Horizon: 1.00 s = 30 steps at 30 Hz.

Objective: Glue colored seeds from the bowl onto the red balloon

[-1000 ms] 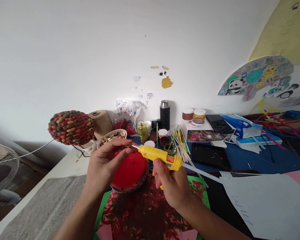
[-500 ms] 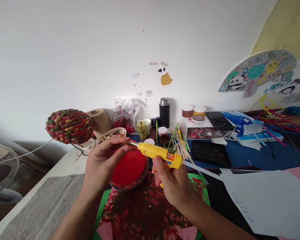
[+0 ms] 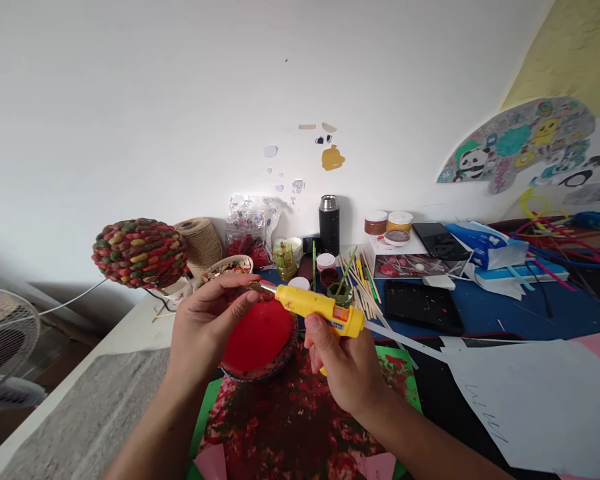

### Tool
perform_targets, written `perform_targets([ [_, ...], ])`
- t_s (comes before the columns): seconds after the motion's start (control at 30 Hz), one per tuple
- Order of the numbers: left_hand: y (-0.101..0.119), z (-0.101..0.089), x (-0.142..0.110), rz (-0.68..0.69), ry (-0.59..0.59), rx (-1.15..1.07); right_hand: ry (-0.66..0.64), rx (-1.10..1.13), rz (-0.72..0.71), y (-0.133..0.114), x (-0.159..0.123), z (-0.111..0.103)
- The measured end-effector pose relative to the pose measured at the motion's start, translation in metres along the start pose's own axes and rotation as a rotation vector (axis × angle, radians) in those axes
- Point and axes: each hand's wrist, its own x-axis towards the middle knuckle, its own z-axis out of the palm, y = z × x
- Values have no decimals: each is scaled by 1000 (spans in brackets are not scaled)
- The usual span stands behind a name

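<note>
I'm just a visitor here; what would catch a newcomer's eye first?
Probably the bright yellow glue gun near the middle, held in the right grip, its metal tip at a small brown piece in the left grip. Just behind and below them glows a red round surface. Then, toward the left, comes a bumpy rounded thing in red, green and mustard, beside a spool of twine.

Fan [image 3: 5, 327] out far left, ball [image 3: 139, 253] to its right, spool [image 3: 203, 243] just behind that! Along the wall [image 3: 180, 100], bag [image 3: 253, 223], then flask [image 3: 329, 230] further right. Jars [image 3: 376, 223] and phone [image 3: 440, 241] sit on the box [image 3: 397, 268]. Up front, the dish [image 3: 280, 364] rests on the mat [image 3: 290, 427], glue gun [image 3: 305, 303] in the right hand [image 3: 347, 370]; paper [image 3: 545, 400] lies near right.
</note>
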Motion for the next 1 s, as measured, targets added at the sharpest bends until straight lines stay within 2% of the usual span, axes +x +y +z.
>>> perform_targets([
  [0.43, 4, 2, -1, 3, 6, 77, 7, -2, 0, -1, -1, 1],
  [1.0, 6, 5, -2, 11, -20, 74, 19, -2, -10, 1, 0, 1],
])
